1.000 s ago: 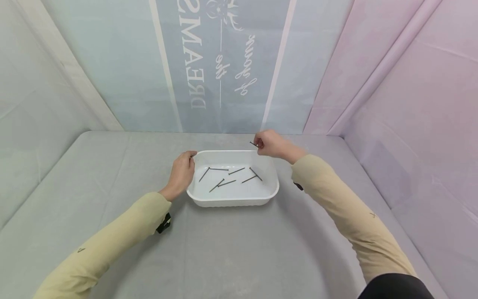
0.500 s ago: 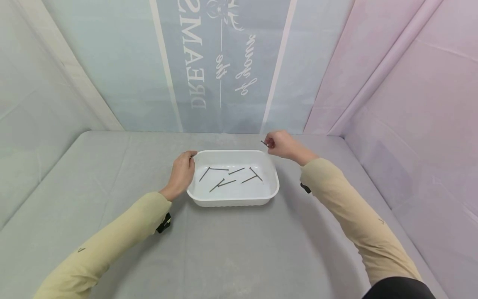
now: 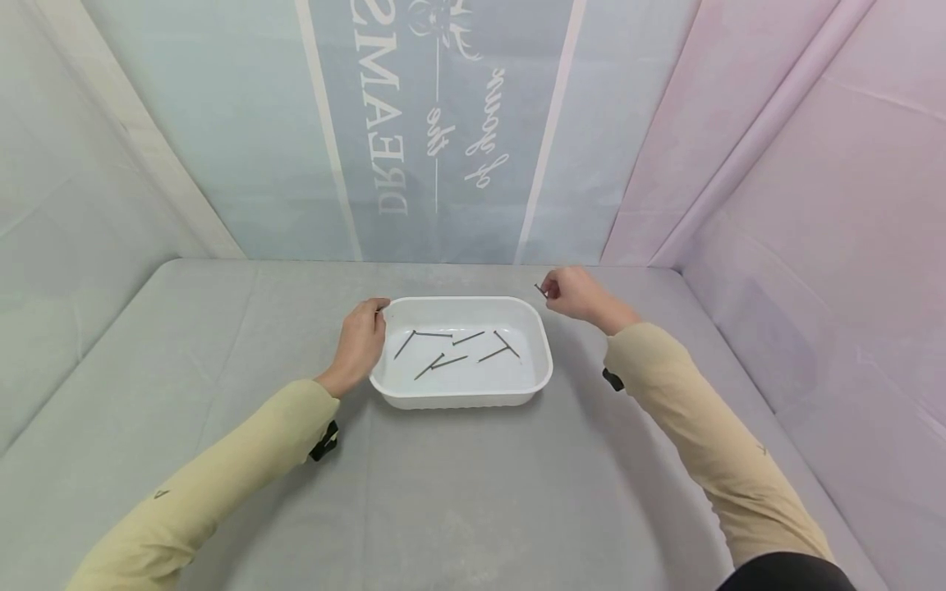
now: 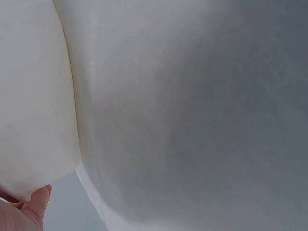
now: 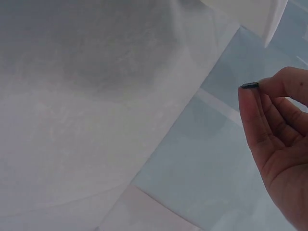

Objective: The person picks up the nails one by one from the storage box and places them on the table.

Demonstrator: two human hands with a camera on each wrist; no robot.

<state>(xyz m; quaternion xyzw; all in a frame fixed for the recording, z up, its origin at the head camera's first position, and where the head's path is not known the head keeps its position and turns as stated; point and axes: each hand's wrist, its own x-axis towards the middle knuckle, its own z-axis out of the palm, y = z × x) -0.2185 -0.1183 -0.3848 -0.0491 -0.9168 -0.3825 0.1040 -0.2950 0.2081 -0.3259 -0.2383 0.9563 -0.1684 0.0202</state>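
Observation:
My left hand (image 3: 360, 336) grips the left rim of a white rectangular basin (image 3: 461, 400). In the left wrist view its thumb (image 4: 39, 204) lies against the basin's rim at lower left. Several dark nails lie scattered on the basin floor, some crossing, such as one nail (image 3: 433, 335) at the back and another nail (image 3: 507, 344) at the right. Beyond the basin's back right corner, my right hand (image 3: 580, 294) pinches a single nail (image 3: 541, 290) above the table. The right wrist view shows one end of that nail (image 5: 250, 85) between thumb and fingertip.
The basin stands on a grey cloth-covered table (image 3: 458, 492). A pale blue fabric wall (image 3: 273, 164) with mirrored lettering rises behind it, and a pinkish fabric wall (image 3: 828, 246) borders the right side. A dark rounded object (image 3: 783, 573) shows at the bottom edge.
My right hand has moved to the right, from over the basin's back right rim to outside it, carrying the nail. My left hand, the basin and the nails inside have stayed still.

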